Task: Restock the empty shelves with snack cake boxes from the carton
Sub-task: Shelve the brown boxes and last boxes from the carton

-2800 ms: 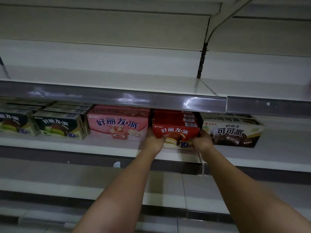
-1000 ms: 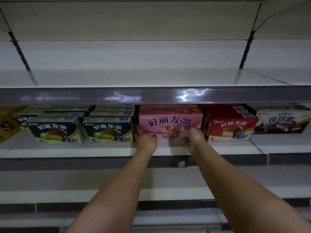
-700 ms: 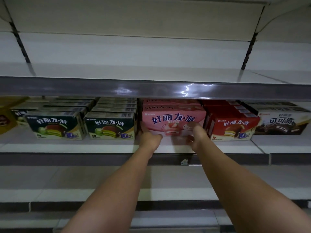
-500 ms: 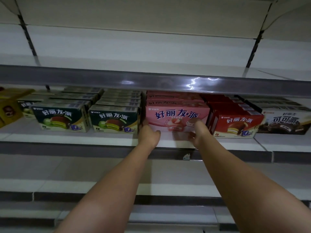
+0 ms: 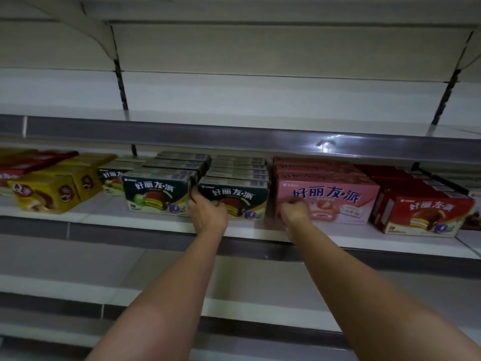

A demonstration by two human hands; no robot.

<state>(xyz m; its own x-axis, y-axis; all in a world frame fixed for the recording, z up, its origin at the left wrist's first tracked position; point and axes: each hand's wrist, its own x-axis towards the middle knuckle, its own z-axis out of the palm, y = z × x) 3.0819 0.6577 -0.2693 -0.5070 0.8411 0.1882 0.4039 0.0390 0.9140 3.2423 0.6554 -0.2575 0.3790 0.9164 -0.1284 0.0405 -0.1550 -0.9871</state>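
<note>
Standing on the white metal shelf (image 5: 156, 222), the dark green cardboard snack cake box (image 5: 240, 198) is gripped at its left edge by the left hand (image 5: 208, 212); its right side is met by the curled right hand (image 5: 294, 211), whose grip cannot be told, beside the pink cardboard box (image 5: 335, 199).

Both arms reach forward — left hand (image 5: 208, 216) and right hand (image 5: 294, 212), fingers curled.

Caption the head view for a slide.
Left hand on a dark green snack cake box, right hand at the pink box.
</note>
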